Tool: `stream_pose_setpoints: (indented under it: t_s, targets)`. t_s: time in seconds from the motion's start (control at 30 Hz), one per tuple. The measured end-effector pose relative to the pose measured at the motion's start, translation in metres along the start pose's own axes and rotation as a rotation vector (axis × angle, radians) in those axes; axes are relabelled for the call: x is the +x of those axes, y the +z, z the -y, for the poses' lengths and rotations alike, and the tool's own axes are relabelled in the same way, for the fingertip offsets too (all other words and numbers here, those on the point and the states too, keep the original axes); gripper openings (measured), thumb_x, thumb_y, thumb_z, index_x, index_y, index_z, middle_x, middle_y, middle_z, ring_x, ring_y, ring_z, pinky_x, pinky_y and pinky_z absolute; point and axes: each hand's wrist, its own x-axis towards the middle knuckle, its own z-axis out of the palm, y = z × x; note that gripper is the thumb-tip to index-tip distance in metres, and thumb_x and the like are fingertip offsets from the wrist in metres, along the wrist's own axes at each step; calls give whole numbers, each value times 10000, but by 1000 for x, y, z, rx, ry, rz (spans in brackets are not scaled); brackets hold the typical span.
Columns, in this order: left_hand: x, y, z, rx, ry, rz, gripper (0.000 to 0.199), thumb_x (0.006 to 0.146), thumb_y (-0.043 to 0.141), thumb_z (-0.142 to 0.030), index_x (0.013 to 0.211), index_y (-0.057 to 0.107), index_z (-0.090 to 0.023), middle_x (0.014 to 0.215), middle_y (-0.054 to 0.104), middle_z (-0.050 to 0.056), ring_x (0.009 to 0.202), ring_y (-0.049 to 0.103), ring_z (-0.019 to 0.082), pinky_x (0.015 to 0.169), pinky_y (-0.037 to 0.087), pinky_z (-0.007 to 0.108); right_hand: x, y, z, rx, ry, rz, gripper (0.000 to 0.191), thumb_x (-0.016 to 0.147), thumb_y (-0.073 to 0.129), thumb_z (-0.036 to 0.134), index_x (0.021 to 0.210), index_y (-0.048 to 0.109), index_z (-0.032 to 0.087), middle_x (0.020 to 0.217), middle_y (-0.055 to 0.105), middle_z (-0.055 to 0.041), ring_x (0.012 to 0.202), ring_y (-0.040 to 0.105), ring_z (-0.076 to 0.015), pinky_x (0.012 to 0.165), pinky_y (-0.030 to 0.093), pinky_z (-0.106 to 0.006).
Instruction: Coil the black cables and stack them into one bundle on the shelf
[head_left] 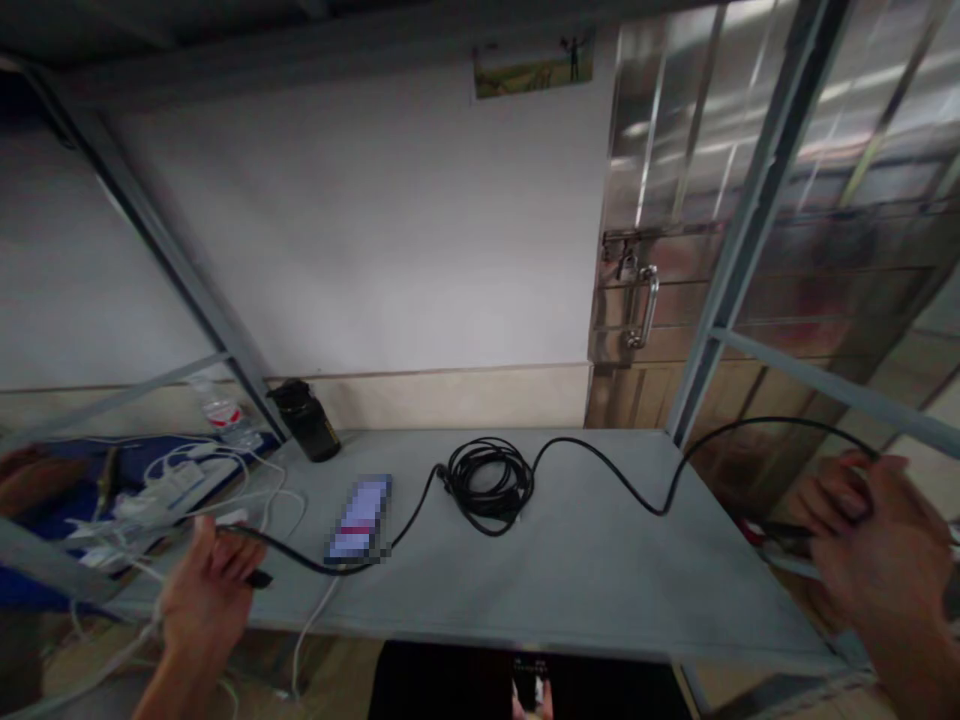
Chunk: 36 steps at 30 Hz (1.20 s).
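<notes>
Gripped a thin black cable (658, 512) by its ends in the left hand (210, 588) at near left and right hand (874, 535) at near right, its round coil (519, 485) on the flat grey metal tabletop (600, 580), right of a lit rectangular phone (361, 516) and far-left black plastic bottle (309, 425).

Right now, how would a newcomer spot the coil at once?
Find the grey desk against the white wall. Near the middle of its top, to the right of the phone, lies the coil. Unlike the white cables at the left, it is black and wound in round loops, with one length running out to each hand.
</notes>
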Motion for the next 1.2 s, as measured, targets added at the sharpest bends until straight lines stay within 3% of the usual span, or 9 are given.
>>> stream_pose_setpoints:
  t_s: [0.1, 0.23, 0.43, 0.5, 0.6, 0.8, 0.9, 1.03, 1.2]
  targets:
    - [-6, 27, 5, -158, -17, 87, 779, 804, 853, -752, 644, 328, -200, 590, 292, -68, 552, 309, 102, 531, 362, 221, 7, 18, 12, 103, 57, -28, 308, 1011, 707, 559, 854, 691, 295, 604, 216, 47, 457, 135, -133, 480, 10, -418]
    - [-22, 76, 7, -117, 181, 213, 687, 852, 815, -785, 677, 480, -212, 625, 371, -62, 573, 337, 109, 527, 293, 251, 8, 77, 40, 184, -89, -37, 267, 1028, 759, 474, 894, 685, 256, 599, 282, 68, 462, 168, -110, 480, 77, -368]
    - [-57, 165, 9, 327, 741, 653, 496, 1048, 663, -634, 764, 651, -227, 722, 589, -4, 668, 543, 168, 650, 440, 297, -8, 178, 55, 156, -358, 212, 351, 1062, 720, 599, 1084, 710, 249, 649, 412, 67, 525, 351, -116, 491, 253, -266]
    - [-65, 193, 21, 396, 898, 796, 434, 1085, 639, -573, 814, 692, -238, 816, 676, 26, 781, 628, 197, 748, 505, 316, -17, 203, 47, 43, -437, 311, 364, 1143, 581, 582, 1166, 715, 244, 693, 487, 44, 570, 446, -127, 529, 324, -265]
    - [-71, 220, 56, 466, 980, 851, 423, 1105, 611, -541, 819, 683, -238, 884, 714, 61, 892, 682, 235, 833, 563, 357, -27, 229, 25, -194, -539, 518, 383, 1207, 442, 492, 1310, 703, 231, 769, 564, 22, 642, 518, -133, 617, 411, -280]
    - [-77, 210, 120, 437, 859, 743, 249, 1046, 690, -447, 926, 706, -230, 1092, 779, 117, 1105, 724, 313, 1072, 565, 536, -44, 264, -59, -622, -789, 964, 319, 1190, 491, 336, 1399, 707, 231, 1091, 700, -81, 984, 649, -214, 918, 532, -359]
    - [-82, 199, 125, 361, 763, 731, 176, 1053, 639, -379, 1003, 720, -232, 1126, 788, 129, 1147, 728, 314, 1080, 571, 529, -62, 274, -116, -843, -801, 1080, 297, 1158, 554, 275, 1400, 720, 231, 1210, 711, -116, 1097, 662, -241, 1027, 535, -398]
    - [-82, 192, 119, 279, 692, 747, 209, 1039, 580, -319, 878, 688, -240, 961, 774, 97, 975, 738, 279, 961, 600, 463, -89, 273, -187, -964, -712, 1211, 255, 1114, 625, 200, 1346, 731, 215, 1322, 717, -115, 1255, 661, -257, 1094, 516, -416]
    - [-72, 191, 122, 256, 541, 502, 291, 1090, 542, -424, 881, 654, -255, 971, 743, 78, 980, 720, 264, 957, 593, 438, -113, 255, -234, -1022, -637, 1194, 229, 1175, 522, 274, 1215, 723, 173, 1080, 770, -95, 1049, 696, -246, 1022, 490, -422]
